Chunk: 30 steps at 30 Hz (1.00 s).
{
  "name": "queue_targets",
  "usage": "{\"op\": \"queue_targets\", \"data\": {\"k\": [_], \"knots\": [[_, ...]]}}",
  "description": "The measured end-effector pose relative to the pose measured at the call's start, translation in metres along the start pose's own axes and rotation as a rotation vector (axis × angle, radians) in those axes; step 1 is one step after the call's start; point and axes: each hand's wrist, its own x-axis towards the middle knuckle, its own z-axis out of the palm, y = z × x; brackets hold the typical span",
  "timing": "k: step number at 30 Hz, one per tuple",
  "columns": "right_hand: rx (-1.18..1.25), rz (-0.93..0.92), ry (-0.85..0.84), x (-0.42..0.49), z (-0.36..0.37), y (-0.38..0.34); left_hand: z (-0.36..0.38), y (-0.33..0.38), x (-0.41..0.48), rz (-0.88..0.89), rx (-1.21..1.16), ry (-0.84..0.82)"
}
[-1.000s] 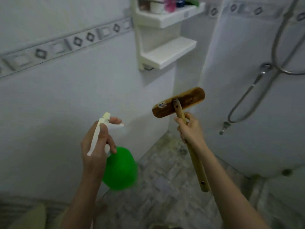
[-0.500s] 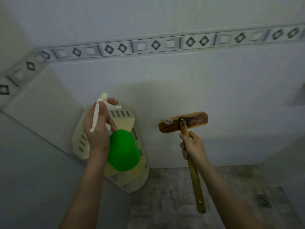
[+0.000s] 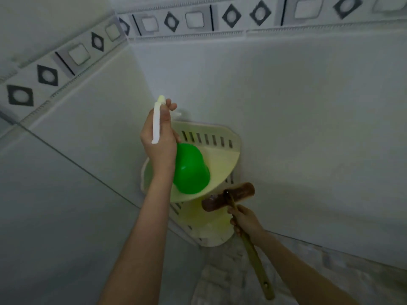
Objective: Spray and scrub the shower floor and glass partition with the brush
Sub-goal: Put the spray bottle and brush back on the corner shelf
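The job looks to be at the spraying stage, with no scrubbing begun. The left hand (image 3: pixel 160 137) holds a green spray bottle (image 3: pixel 190 170) up in front of the wall corner. Its fingers (image 3: pixel 171 105) are wrapped round the bottle's neck and white trigger head. Whether the trigger is squeezed cannot be told, and no mist shows.

The right hand (image 3: pixel 245 220) is lower down, its fingers clamped round the wooden handle just under the head of the scrubbing brush (image 3: pixel 229 195). The brush head is raised, bristles facing away, in front of a cream plastic corner shelf (image 3: pixel 222 155). Whether it touches the shelf is unclear.

The nozzle seems aimed at the tiled wall above the shelf, not at either surface the task names. The glass partition (image 3: pixel 55 205) is to the left and the mosaic shower floor (image 3: pixel 224 280) is below, both well apart from the brush.

By my reading, the next move calls for swinging the nozzle left onto the glass or down toward the floor and pumping the trigger. The brush head then has to come down flat onto the wetted surface.

Counted:
- One spray bottle
- One brush
- Two hands
- One corner shelf with two tiers
- One patterned tile border (image 3: pixel 198 20) running along both walls
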Motion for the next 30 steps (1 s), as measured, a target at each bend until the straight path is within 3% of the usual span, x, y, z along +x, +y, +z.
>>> {"op": "queue_targets", "data": {"k": [6, 15, 19, 22, 25, 30], "knots": [[-0.391, 0.007, -0.237, 0.072, 0.015, -0.003, 0.017, -0.019, 0.027, 0.089, -0.01, 0.025], [-0.571, -0.081, -0.379, 0.128, 0.048, -0.015, 0.025, -0.032, 0.044, 0.124, -0.028, -0.026], [-0.918, -0.356, -0.351, 0.133, 0.057, -0.013, 0.02, -0.043, 0.036, 0.067, -0.008, -0.025], [-1.089, -0.511, -0.2, 0.139, 0.05, 0.008, 0.003, -0.057, 0.018, 0.083, 0.111, -0.042], [-1.219, -0.532, -0.02, 0.143, 0.039, 0.028, -0.013, -0.067, 0.0, 0.097, 0.236, -0.091], [-1.266, -0.498, -0.045, 0.143, 0.041, 0.039, -0.02, -0.068, -0.005, 0.076, 0.31, -0.147]]}}
